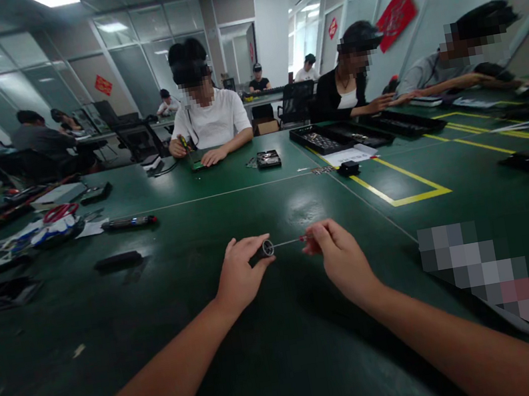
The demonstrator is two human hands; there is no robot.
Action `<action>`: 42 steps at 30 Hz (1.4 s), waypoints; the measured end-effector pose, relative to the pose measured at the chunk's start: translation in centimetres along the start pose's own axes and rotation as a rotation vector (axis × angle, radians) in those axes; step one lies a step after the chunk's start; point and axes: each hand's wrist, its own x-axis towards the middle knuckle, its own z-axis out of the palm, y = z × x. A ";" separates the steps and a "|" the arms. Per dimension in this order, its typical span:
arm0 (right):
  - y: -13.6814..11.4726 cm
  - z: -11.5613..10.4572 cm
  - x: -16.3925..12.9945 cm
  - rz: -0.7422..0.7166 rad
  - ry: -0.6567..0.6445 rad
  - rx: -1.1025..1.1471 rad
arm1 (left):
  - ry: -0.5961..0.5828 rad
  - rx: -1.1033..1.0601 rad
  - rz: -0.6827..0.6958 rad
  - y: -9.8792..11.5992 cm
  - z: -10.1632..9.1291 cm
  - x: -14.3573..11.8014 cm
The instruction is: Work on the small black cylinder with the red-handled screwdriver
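Observation:
Over the middle of the green table, my left hand (241, 266) is closed on a small dark cylinder (267, 248) with a bright, ring-like open end facing right. Across from it, my right hand (337, 250) pinches a thin screwdriver (303, 239) with a reddish handle. The screwdriver's shaft runs level to the left, and its tip meets the ringed end of the cylinder. Whether the tip is inside or just touching, I cannot tell. My fingers cover most of the cylinder and of the handle.
A black bar-shaped piece (118, 261) and a dark tube (129, 223) lie to the left, near tangled cables (60, 215). Black trays (320, 140) of small parts stand at the back right, behind a small black block (349, 169). Across the table a person (211, 119) handles a green board.

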 end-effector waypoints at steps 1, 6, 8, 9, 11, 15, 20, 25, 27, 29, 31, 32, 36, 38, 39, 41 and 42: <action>0.2 0.0 0.4 0.133 -0.006 0.141 | 0.009 0.013 0.014 -0.1 -0.1 0.1; 1.0 -0.3 1.5 0.331 0.022 0.340 | -0.078 0.046 -0.062 -0.5 -0.4 0.4; 1.1 -0.3 1.4 0.254 0.031 0.272 | -0.090 0.042 -0.086 -0.5 -0.5 0.4; 1.1 -0.2 1.3 0.220 0.030 0.229 | -0.083 0.038 -0.093 -0.4 -0.5 0.4; 1.0 -0.2 1.0 0.149 0.024 0.137 | -0.064 0.024 -0.095 -0.3 -0.5 0.4; 0.7 -0.1 0.6 -0.004 -0.003 -0.033 | -0.039 0.007 -0.076 -0.1 -0.6 0.3; 0.5 -0.2 0.5 -0.072 -0.014 -0.128 | -0.032 0.002 -0.049 -0.1 -0.4 0.2; 0.4 -0.2 0.4 -0.088 -0.015 -0.165 | -0.041 -0.004 -0.052 0.0 -0.3 0.1; 0.1 -0.2 0.3 -0.089 -0.032 -0.171 | -0.043 -0.004 -0.059 0.0 -0.2 0.1; -0.2 -0.2 0.1 -0.081 -0.059 -0.144 | -0.039 -0.005 -0.060 0.0 -0.1 0.1; -0.5 -0.3 -0.1 -0.064 -0.072 -0.110 | -0.040 -0.005 -0.058 -0.1 -0.1 0.1; -0.6 -0.3 -0.1 -0.058 -0.069 -0.110 | -0.045 -0.004 -0.057 -0.1 -0.1 0.1; -0.5 -0.3 -0.2 -0.071 -0.025 -0.150 | -0.076 0.000 -0.047 0.0 -0.3 0.1; -0.4 -0.3 -0.2 -0.096 -0.031 -0.108 | -0.075 -0.001 -0.051 0.1 -0.3 0.1; -0.3 -0.3 -0.2 -0.108 -0.044 -0.085 | -0.067 -0.002 -0.056 0.2 -0.4 0.1; -0.3 -0.3 -0.2 -0.128 -0.081 -0.084 | -0.051 -0.007 -0.065 0.2 -0.4 0.1; -0.4 -0.3 -0.3 -0.128 -0.092 -0.108 | -0.047 -0.008 -0.069 0.1 -0.4 0.1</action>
